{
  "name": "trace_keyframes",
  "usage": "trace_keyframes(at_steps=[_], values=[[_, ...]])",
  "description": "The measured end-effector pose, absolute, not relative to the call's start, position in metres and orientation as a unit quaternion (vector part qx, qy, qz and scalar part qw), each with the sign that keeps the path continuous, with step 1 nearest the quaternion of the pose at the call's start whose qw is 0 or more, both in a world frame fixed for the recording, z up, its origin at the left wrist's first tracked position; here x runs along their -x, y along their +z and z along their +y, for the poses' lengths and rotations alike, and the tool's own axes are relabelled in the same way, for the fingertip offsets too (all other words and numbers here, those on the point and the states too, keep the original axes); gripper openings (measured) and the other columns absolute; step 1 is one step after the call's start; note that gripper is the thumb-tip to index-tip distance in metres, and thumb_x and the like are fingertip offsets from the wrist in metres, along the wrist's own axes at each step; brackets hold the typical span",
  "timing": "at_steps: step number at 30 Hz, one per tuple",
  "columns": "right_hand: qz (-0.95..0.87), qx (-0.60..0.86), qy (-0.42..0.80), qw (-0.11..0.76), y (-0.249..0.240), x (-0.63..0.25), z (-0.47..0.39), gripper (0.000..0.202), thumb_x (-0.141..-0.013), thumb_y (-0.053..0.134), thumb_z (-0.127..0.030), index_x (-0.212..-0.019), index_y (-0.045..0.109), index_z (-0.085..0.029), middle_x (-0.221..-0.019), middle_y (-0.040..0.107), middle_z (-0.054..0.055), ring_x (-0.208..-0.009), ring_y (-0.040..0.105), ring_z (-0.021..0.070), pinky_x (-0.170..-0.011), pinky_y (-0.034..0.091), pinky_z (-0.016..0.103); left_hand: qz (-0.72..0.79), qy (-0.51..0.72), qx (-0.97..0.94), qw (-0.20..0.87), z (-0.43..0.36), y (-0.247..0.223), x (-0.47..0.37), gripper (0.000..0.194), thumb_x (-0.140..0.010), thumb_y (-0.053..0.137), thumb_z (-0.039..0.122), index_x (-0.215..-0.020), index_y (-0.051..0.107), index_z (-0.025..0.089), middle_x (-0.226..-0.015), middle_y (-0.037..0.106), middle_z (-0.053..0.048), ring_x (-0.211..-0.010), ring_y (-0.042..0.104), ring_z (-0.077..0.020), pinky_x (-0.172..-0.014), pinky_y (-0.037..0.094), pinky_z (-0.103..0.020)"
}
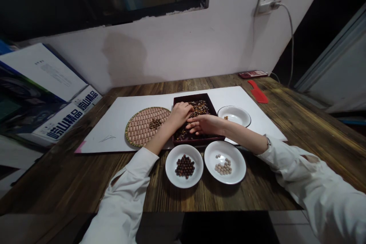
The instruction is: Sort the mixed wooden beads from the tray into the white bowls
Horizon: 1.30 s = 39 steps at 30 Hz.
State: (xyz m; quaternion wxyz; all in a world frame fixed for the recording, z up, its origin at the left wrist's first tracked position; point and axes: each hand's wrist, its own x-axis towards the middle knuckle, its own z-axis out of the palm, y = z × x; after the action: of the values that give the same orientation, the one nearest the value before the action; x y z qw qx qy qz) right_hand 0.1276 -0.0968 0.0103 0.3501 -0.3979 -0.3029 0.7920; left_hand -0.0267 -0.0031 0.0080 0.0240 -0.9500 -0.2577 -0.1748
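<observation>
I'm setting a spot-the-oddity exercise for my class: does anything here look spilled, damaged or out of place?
The beads show no clear spill. The white board looks marred: thin dark scribbles near its left end and a pink corner break the plain surface. Above, the window edge looks ragged, perhaps chipped.

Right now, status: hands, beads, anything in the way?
Left hand over dark tray, grip unclear. Right hand over it too, open. Mixed beads in tray, partly hidden by both hands.
</observation>
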Motion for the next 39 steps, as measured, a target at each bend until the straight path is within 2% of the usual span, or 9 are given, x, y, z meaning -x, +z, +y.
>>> trace_keyframes(at_steps=[12, 18, 22, 28, 39], values=[[-0.292, 0.411, 0.779, 0.372, 0.0078, -0.1267, -0.0956, 0.023, -0.095, 0.043, -0.021, -0.086, 0.064, -0.017, -0.090, 0.071, 0.005, -0.078, 0.067, 0.0139, -0.070, 0.049, 0.025, -0.190, -0.199, 0.961, 0.017, -0.0028, 0.0078, 0.0249, 0.014, -0.095, 0.055, 0.023, -0.095, 0.066, 0.015, -0.097, 0.068, -0.007, -0.095, 0.058, -0.0215, -0.087, 0.044, -0.034], [-0.284, 0.415, 0.750, 0.429, 0.0045, -0.1224, -0.0935, 0.029, -0.093, 0.038, -0.013, -0.081, 0.065, -0.015, -0.080, 0.068, 0.007, -0.082, 0.067, 0.0158, -0.083, 0.051, 0.028, -0.161, -0.192, 0.968, 0.008, -0.0035, 0.0096, 0.0238, 0.014, -0.094, 0.056, 0.025, -0.094, 0.066, 0.015, -0.096, 0.068, -0.008, -0.093, 0.059, -0.0212, -0.087, 0.045, -0.035], [-0.262, 0.426, 0.736, 0.457, 0.0046, -0.1227, -0.0928, 0.030, -0.092, 0.038, -0.011, -0.077, 0.062, -0.017, -0.083, 0.067, 0.006, -0.083, 0.068, 0.0151, -0.086, 0.051, 0.028, -0.157, -0.204, 0.965, -0.043, -0.0008, 0.0073, 0.0254, 0.011, -0.093, 0.057, 0.022, -0.094, 0.066, 0.015, -0.096, 0.069, -0.007, -0.093, 0.060, -0.0207, -0.088, 0.046, -0.035], [-0.252, 0.432, 0.734, 0.459, 0.0087, -0.1231, -0.0945, 0.023, -0.093, 0.042, -0.015, -0.080, 0.061, -0.017, -0.085, 0.067, 0.005, -0.083, 0.068, 0.0148, -0.083, 0.051, 0.028, -0.168, -0.248, 0.943, -0.145, 0.0010, 0.0062, 0.0280, 0.009, -0.092, 0.058, 0.021, -0.091, 0.066, 0.017, -0.095, 0.070, -0.005, -0.095, 0.062, -0.0185, -0.090, 0.048, -0.034], [-0.243, 0.407, 0.728, 0.495, 0.0043, -0.1249, -0.0906, 0.022, -0.085, 0.036, -0.011, -0.085, 0.057, -0.019, -0.083, 0.067, 0.007, -0.085, 0.068, 0.0175, -0.097, 0.052, 0.037, -0.171, -0.283, 0.924, -0.193, 0.0029, 0.0050, 0.0273, 0.008, -0.090, 0.060, 0.019, -0.092, 0.067, 0.016, -0.095, 0.071, -0.005, -0.094, 0.065, -0.0173, -0.090, 0.050, -0.033]])
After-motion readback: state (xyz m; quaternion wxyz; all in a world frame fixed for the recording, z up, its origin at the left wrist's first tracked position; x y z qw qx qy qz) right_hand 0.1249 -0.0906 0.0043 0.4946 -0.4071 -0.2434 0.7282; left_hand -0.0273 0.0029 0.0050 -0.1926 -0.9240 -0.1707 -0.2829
